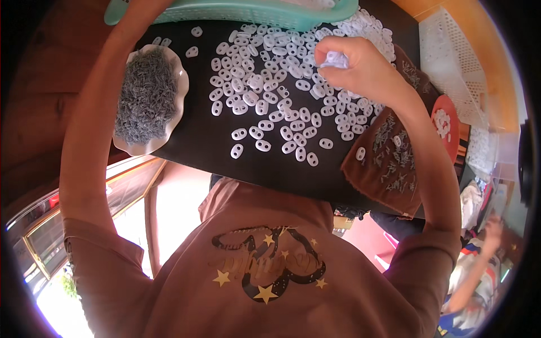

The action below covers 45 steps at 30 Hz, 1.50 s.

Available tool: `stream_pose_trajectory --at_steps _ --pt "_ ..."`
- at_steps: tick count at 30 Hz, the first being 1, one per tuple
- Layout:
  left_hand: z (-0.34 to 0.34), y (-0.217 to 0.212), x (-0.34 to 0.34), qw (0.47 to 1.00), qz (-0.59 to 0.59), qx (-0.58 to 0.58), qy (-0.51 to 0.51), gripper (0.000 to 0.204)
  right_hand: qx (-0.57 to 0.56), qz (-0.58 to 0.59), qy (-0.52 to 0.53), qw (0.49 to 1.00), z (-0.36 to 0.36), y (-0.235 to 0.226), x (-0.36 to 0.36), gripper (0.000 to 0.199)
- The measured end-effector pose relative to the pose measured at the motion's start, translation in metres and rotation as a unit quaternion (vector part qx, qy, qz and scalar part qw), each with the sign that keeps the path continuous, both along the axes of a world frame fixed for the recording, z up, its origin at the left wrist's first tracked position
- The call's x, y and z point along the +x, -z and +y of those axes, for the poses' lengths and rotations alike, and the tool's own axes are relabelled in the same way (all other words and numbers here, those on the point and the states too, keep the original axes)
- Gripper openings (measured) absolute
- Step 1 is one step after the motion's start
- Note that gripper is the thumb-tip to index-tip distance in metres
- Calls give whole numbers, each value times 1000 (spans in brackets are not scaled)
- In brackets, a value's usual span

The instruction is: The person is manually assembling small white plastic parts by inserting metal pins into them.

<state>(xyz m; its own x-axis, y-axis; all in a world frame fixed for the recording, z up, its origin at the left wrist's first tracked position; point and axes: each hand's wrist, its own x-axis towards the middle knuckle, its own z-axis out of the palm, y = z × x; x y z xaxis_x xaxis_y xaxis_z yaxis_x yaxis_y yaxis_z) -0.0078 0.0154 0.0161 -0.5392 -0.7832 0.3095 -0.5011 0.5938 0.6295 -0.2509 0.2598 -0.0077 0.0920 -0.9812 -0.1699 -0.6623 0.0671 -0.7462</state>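
My right hand [360,65] is closed, thumb and fingers curled round something white [336,59]. It looks like one or more small white plastic pieces, though the fingers cover most of it. Beneath and around that hand lie many oval white two-hole pieces [262,93], loosely spread over the dark table. My left forearm [93,124] reaches up past the scalloped white dish [181,84] to the top edge, beside the green basket [253,16]; the left hand itself is beyond the picture. The dish holds a heap of thin grey bits [145,96], possibly small springs.
On the right, a brown cloth [366,180] carries scattered grey bits and a few white pieces. Past it are a red dish [448,146] with white pieces and a white perforated basket [445,62]. Another person's arm [476,270] shows at the lower right.
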Motion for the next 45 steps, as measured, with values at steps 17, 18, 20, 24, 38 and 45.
stream_pose_trajectory --at_steps 17,18,20,24,38,45 --pt "0 6 -9 1000 6 26 7 25 49 -97 32 994 -5 5 -42 25" --pt "4 1 -7 1000 3 27 -5 25 43 -96 7 994 -7 5 -42 25" --pt "11 -7 -2 999 -2 26 -21 25 54 -97 6 994 -8 -1 -40 25" --pt "11 -5 -4 999 -1 35 -17 25 104 -51 39 992 -7 -3 -44 23" --pt "14 -6 -6 999 11 47 -12 24 9 -15 -3 1000 7 -8 -54 28" --pt "0 -9 10 996 70 58 -2 24 -109 29 85 990 6 -47 -68 29"
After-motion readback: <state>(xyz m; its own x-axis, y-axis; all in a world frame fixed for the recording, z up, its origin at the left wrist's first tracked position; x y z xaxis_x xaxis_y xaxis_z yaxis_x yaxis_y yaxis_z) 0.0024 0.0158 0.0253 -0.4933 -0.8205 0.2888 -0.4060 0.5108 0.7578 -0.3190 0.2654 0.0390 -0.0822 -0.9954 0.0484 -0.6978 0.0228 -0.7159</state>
